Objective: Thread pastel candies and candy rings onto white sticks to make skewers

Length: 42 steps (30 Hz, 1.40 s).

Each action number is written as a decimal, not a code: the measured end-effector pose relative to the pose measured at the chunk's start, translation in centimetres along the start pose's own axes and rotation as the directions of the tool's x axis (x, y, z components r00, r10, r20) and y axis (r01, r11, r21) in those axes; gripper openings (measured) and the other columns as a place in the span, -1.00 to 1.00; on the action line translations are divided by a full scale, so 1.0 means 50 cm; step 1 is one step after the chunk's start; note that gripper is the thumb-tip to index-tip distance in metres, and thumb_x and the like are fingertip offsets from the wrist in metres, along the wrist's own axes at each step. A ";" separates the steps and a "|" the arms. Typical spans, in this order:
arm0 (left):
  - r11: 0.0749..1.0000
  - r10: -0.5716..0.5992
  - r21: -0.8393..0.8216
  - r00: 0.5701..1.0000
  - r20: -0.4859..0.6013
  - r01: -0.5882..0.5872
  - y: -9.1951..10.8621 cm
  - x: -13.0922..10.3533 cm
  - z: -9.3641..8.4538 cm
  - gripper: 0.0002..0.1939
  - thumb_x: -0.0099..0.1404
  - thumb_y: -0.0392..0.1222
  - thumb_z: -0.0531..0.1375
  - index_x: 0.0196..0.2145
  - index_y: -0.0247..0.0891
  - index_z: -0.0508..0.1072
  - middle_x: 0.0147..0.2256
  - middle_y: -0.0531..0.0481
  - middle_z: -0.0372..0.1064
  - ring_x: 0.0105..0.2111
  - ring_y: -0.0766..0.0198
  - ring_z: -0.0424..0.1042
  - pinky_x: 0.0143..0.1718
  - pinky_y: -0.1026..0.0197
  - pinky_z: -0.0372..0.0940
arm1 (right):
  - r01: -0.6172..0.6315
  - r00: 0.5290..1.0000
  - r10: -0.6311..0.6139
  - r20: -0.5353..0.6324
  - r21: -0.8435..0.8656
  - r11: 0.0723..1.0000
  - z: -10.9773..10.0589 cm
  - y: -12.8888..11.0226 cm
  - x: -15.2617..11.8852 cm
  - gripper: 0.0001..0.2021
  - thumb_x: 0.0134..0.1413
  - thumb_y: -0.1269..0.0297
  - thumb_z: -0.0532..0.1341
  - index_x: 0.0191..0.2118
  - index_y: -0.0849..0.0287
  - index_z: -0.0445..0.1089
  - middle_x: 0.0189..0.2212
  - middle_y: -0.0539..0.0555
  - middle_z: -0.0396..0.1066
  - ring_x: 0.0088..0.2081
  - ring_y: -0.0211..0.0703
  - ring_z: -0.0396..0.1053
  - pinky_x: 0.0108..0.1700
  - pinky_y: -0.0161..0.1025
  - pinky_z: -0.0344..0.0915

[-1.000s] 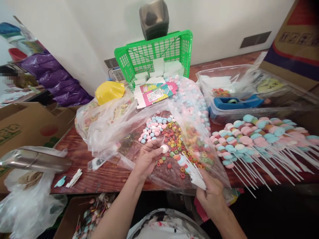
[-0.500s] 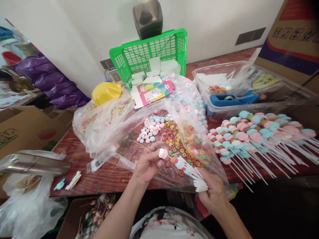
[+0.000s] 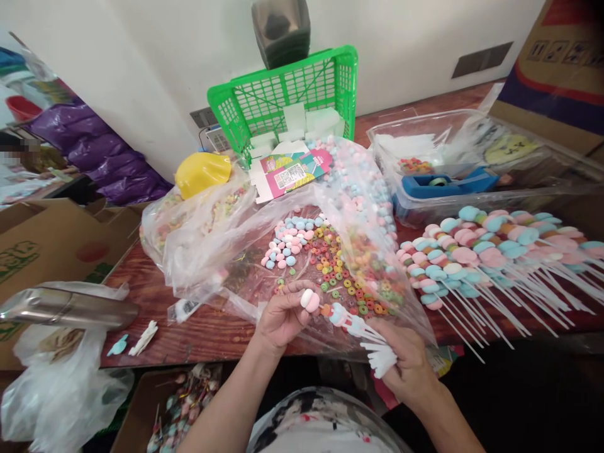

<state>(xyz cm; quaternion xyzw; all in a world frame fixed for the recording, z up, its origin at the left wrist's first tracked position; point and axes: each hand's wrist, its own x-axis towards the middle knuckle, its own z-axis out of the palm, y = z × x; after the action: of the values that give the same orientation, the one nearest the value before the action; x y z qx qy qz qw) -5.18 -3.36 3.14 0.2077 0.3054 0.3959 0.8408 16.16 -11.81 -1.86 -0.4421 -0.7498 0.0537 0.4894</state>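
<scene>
My left hand (image 3: 282, 316) pinches a small pink and white marshmallow (image 3: 309, 299) at its fingertips. My right hand (image 3: 409, 360) grips a bunch of white sticks (image 3: 379, 355), one carrying a blue and pink marshmallow and an orange ring (image 3: 338, 313) at its tip, a little apart from the left hand's piece. Both hands hover over an open clear plastic bag (image 3: 302, 314) holding loose pastel marshmallows (image 3: 289, 242) and coloured cereal rings (image 3: 346, 277).
Finished marshmallow skewers (image 3: 476, 251) lie in a pile at the right. Behind stand a green basket (image 3: 283, 100), a clear tub (image 3: 542, 170) with a blue tape dispenser (image 3: 448, 184), a yellow object (image 3: 204, 171) and cardboard boxes (image 3: 47, 239). A steel flask (image 3: 66, 308) lies left.
My left hand lifted the marshmallow from the bag and brought it close to the stick tip in my right hand. The view shifted slightly.
</scene>
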 end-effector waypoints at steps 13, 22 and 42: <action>0.981 -0.103 -0.171 0.994 -0.043 0.095 -0.014 0.006 -0.020 -0.83 0.07 -0.47 0.21 -0.33 -0.37 0.46 -0.45 -0.05 0.38 -0.56 0.44 0.42 -0.65 0.58 0.32 | -0.024 0.998 0.022 0.060 0.042 0.999 0.007 0.002 -0.005 -0.60 -0.05 0.55 0.02 -0.06 0.17 0.29 -0.35 0.08 0.52 -0.36 -0.12 0.52 -0.36 -0.28 0.41; 1.000 -0.011 -0.021 0.991 -0.134 0.009 -0.016 0.007 -0.013 -0.76 -0.05 -0.50 0.33 -0.36 -0.42 0.48 -0.43 -0.08 0.48 -0.51 0.37 0.48 -0.60 0.52 0.39 | -0.079 0.997 0.079 0.006 -0.042 0.996 0.019 -0.007 -0.006 -0.56 -0.11 0.61 -0.01 -0.07 0.16 0.27 -0.41 0.06 0.50 -0.41 -0.14 0.51 -0.42 -0.27 0.40; 0.708 0.576 0.590 0.801 -0.162 -0.389 -0.032 0.004 0.011 -0.86 0.02 -0.29 0.35 -0.37 -0.25 0.62 -0.33 -0.04 0.54 -0.38 0.25 0.50 -0.34 0.27 0.45 | -0.179 0.984 0.179 -0.013 -0.146 0.973 0.043 -0.009 -0.018 -0.51 -0.30 0.58 0.01 -0.14 0.18 0.33 -0.39 0.09 0.51 -0.41 -0.10 0.50 -0.37 -0.24 0.41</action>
<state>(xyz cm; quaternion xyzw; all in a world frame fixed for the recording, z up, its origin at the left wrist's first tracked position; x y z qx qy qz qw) -3.85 -4.22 2.53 0.4338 0.4736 0.5341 0.5497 14.31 -12.00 -3.35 -0.5427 -0.7087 0.0423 0.4488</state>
